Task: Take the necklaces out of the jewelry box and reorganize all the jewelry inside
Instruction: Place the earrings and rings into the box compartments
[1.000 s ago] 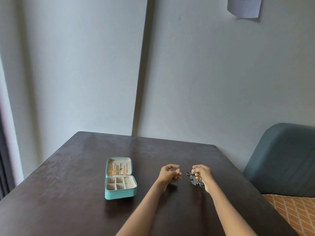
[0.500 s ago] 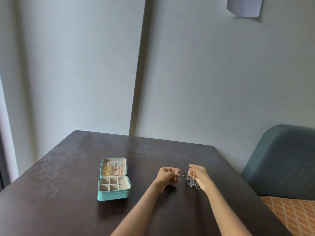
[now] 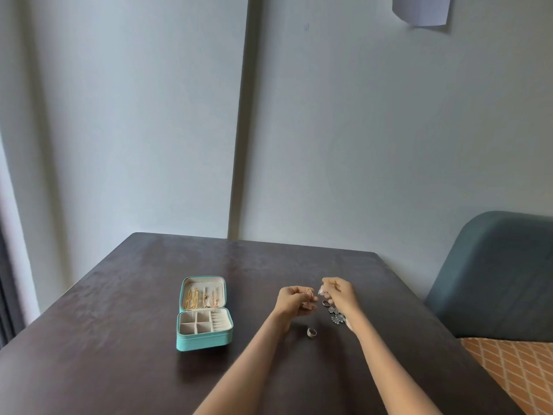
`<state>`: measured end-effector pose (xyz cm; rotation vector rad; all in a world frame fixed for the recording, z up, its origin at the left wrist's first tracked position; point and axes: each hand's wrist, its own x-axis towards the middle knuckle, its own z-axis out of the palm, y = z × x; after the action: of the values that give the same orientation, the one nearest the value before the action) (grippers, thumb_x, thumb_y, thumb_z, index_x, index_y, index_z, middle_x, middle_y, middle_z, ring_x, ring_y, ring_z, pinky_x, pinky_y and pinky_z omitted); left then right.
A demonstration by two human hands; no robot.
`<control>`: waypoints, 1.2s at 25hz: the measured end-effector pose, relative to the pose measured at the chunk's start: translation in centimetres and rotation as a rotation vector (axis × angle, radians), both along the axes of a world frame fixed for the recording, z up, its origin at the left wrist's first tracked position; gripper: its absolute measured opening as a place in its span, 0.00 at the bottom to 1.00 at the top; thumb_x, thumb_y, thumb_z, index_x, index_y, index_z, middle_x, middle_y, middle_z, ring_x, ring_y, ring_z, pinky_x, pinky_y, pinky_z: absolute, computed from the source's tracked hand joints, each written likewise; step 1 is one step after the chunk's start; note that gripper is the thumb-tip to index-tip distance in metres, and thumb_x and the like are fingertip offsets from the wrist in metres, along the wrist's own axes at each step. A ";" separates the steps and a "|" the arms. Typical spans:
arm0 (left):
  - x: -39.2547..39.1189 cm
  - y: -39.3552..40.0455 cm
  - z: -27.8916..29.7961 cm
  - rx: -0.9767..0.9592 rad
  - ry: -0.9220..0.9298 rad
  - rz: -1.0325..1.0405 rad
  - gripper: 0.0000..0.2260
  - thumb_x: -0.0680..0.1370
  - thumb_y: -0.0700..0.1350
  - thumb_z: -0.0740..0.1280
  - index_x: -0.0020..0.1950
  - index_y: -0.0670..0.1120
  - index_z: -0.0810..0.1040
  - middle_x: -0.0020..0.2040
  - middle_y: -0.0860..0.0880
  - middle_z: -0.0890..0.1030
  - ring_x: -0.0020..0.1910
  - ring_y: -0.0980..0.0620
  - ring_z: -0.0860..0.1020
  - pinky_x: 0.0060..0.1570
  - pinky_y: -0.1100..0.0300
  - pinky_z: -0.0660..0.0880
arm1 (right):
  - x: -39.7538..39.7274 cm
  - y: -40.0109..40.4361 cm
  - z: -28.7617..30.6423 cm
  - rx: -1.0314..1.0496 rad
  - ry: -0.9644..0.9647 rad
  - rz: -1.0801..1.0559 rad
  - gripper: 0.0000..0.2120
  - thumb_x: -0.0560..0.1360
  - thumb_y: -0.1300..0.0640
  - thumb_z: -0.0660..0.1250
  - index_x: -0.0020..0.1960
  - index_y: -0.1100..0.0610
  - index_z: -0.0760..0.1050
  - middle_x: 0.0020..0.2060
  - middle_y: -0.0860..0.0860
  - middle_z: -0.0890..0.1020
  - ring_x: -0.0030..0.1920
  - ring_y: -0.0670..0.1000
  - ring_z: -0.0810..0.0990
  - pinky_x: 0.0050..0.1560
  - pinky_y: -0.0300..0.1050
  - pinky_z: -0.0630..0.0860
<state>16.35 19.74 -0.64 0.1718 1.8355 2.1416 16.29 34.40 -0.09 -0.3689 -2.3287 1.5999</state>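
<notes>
A teal jewelry box (image 3: 205, 333) sat open on the dark counter (image 3: 119, 295), at about nine o'clock from the hands and well apart from them. Its lid (image 3: 203, 293) stood upright at the back, with gold necklaces (image 3: 191, 299) and a few finer chains hanging against the pale lining. The divided compartments in the base looked bare, though their contents were too small to tell for certain.

The left hand (image 3: 294, 301) was raised just above the counter with its fingers curled, pinching a small pinkish ring (image 3: 309, 292) at its fingertips. The right hand (image 3: 341, 295), just beside it at three o'clock, also had its fingers curled and pinched a small glittering piece (image 3: 322, 291); what kind of piece could not be told. The two hands were close together but not touching.

A silver ring (image 3: 311, 332) lay alone on the counter at six o'clock from the left hand. A cluster of grey flower-shaped ornaments (image 3: 337, 316) lay under the right wrist, with a dark ring (image 3: 325, 303) at its far end.

A blue-grey chair (image 3: 493, 280) stood at three o'clock beyond the counter's edge.
</notes>
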 end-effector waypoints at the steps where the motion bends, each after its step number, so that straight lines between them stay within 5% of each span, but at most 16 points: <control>1: 0.1 -0.3 0.5 0.006 0.013 0.008 0.09 0.75 0.32 0.63 0.40 0.44 0.76 0.31 0.52 0.82 0.26 0.57 0.79 0.37 0.62 0.76 | 0.2 -0.7 0.2 -0.171 0.029 0.010 0.04 0.78 0.61 0.61 0.50 0.57 0.75 0.39 0.54 0.81 0.33 0.48 0.75 0.30 0.36 0.71; 5: 0.8 -2.2 2.7 0.014 0.096 0.058 0.08 0.75 0.33 0.63 0.39 0.43 0.77 0.36 0.47 0.79 0.29 0.55 0.79 0.37 0.62 0.78 | 1.0 -4.0 1.7 -0.851 0.088 -0.039 0.03 0.79 0.63 0.59 0.49 0.58 0.71 0.41 0.58 0.80 0.29 0.48 0.80 0.25 0.35 0.75; 8: 1.3 -4.7 4.0 -0.017 0.147 0.106 0.08 0.75 0.33 0.64 0.39 0.42 0.77 0.36 0.46 0.78 0.29 0.55 0.79 0.35 0.62 0.79 | 1.5 -7.2 3.1 -1.050 0.030 -0.042 0.05 0.80 0.66 0.56 0.47 0.61 0.69 0.37 0.59 0.77 0.25 0.48 0.76 0.20 0.33 0.72; 10: 1.7 -6.5 4.4 -0.042 0.168 0.133 0.08 0.75 0.33 0.64 0.39 0.42 0.77 0.35 0.45 0.78 0.27 0.55 0.79 0.34 0.61 0.79 | 2.0 -9.4 4.2 -0.924 -0.061 0.017 0.08 0.79 0.66 0.56 0.42 0.61 0.68 0.33 0.56 0.73 0.17 0.44 0.68 0.16 0.31 0.62; 12: 2.2 -7.9 4.7 -0.058 0.168 0.157 0.08 0.75 0.32 0.64 0.39 0.42 0.77 0.34 0.45 0.77 0.24 0.56 0.78 0.31 0.62 0.79 | 2.6 -10.5 4.5 -0.548 -0.168 0.086 0.10 0.78 0.66 0.58 0.38 0.60 0.69 0.29 0.53 0.69 0.19 0.44 0.64 0.17 0.30 0.58; 14: 2.9 -8.9 4.9 -0.083 0.152 0.156 0.08 0.75 0.32 0.64 0.38 0.42 0.76 0.33 0.45 0.75 0.23 0.57 0.77 0.29 0.62 0.79 | 3.9 -10.9 4.3 -0.096 -0.302 0.178 0.11 0.76 0.67 0.59 0.36 0.59 0.71 0.28 0.52 0.69 0.24 0.46 0.64 0.19 0.31 0.60; 16: 3.6 -9.1 4.9 -0.116 0.122 0.114 0.09 0.75 0.31 0.64 0.38 0.42 0.75 0.33 0.45 0.74 0.21 0.56 0.77 0.28 0.62 0.78 | 5.2 -10.2 3.6 0.121 -0.432 0.232 0.14 0.76 0.69 0.54 0.36 0.60 0.73 0.28 0.53 0.71 0.25 0.47 0.67 0.20 0.33 0.64; 22: 4.6 -5.4 3.1 -0.243 -0.024 0.028 0.08 0.75 0.31 0.62 0.38 0.41 0.74 0.34 0.43 0.76 0.19 0.54 0.75 0.28 0.60 0.78 | 6.9 -6.7 3.2 0.305 -0.547 0.253 0.16 0.77 0.69 0.51 0.42 0.63 0.77 0.32 0.55 0.75 0.30 0.49 0.73 0.31 0.40 0.76; 25: 4.5 -3.4 1.6 -0.284 -0.086 0.040 0.07 0.75 0.31 0.61 0.38 0.38 0.73 0.31 0.42 0.76 0.18 0.53 0.73 0.26 0.59 0.77 | 6.8 -5.4 3.0 0.329 -0.574 0.263 0.14 0.78 0.68 0.54 0.54 0.67 0.78 0.37 0.55 0.79 0.31 0.47 0.73 0.34 0.39 0.76; 30: 3.8 -0.8 0.4 -0.257 -0.168 0.031 0.08 0.77 0.34 0.61 0.37 0.39 0.71 0.32 0.43 0.74 0.23 0.51 0.72 0.26 0.59 0.76 | 5.9 -3.9 1.7 0.360 -0.569 0.243 0.18 0.76 0.70 0.52 0.57 0.66 0.77 0.33 0.52 0.75 0.32 0.47 0.71 0.31 0.37 0.74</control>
<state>20.13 18.97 -0.29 -0.0935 1.9993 1.8540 22.24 30.51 1.60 -0.5249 -3.1315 1.2359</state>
